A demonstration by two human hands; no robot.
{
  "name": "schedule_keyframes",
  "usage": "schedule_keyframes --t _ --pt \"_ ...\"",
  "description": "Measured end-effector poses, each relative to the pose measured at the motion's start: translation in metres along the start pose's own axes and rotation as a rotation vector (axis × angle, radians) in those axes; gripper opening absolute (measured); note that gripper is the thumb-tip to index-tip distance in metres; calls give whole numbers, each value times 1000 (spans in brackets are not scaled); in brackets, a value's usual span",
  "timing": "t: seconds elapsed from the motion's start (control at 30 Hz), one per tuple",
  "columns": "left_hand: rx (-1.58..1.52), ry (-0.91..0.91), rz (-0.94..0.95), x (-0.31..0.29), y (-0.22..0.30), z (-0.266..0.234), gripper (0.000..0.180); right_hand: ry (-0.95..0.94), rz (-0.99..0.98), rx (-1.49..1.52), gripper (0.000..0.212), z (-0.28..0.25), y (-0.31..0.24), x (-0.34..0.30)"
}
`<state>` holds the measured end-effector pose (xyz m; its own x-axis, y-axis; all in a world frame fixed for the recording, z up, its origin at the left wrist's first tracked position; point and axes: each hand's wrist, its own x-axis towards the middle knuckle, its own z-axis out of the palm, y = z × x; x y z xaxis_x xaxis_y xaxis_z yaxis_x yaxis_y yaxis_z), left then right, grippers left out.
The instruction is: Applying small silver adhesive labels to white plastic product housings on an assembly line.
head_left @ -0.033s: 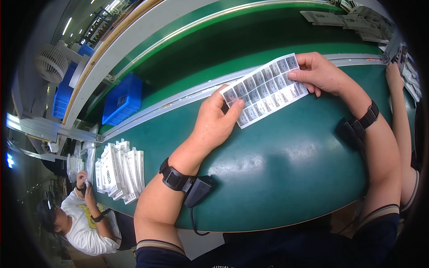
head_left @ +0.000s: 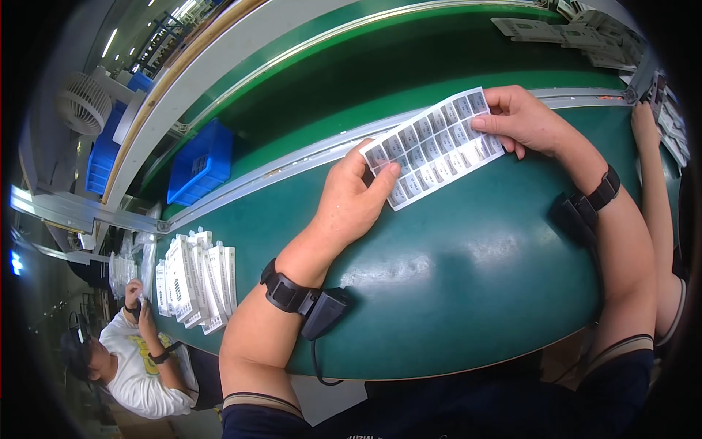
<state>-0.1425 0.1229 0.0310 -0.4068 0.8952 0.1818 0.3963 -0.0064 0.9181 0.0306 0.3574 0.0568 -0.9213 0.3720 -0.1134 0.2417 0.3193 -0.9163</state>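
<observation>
Between my two hands I hold up a white label sheet point(head_left: 441, 148) bearing rows of small grey rectangular stickers. My left hand point(head_left: 355, 196) grips its left end, thumb on the front face and fingers hidden behind. At the upper right end, my right hand point(head_left: 528, 123) pinches the sheet with the thumb in front. The sheet is tilted, its right end higher in the picture, above the green table point(head_left: 453, 307). Black straps with small black devices are on both my wrists.
Several flat white boxes point(head_left: 196, 282) lie piled at the table's left. A metal rail point(head_left: 278, 170) borders the green belt, where a blue bin point(head_left: 202, 164) stands. White packages point(head_left: 570, 35) lie far right. A co-worker point(head_left: 150, 358) sits left; another person's arm point(head_left: 653, 175) reaches in at right.
</observation>
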Motion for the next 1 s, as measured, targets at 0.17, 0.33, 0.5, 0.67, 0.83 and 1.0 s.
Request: schedule_keyframes --t 0.17,0.33,0.5,0.67,0.83,1.0 --pt "-15 11 32 0 -2 1 31 -3 -3 4 28 0 0 0" --pt "-9 3 36 0 -3 0 30 -6 7 16 28 0 0 0" --pt "-6 -5 -5 0 1 0 30 -8 10 16 28 0 0 0" --pt "-16 -2 -2 0 2 0 32 -9 10 19 28 -1 -1 0" --pt "-40 -2 -31 -1 3 1 33 -15 8 31 28 0 -1 0" --pt "-31 -14 -12 0 3 0 33 -12 8 25 28 0 -1 0"
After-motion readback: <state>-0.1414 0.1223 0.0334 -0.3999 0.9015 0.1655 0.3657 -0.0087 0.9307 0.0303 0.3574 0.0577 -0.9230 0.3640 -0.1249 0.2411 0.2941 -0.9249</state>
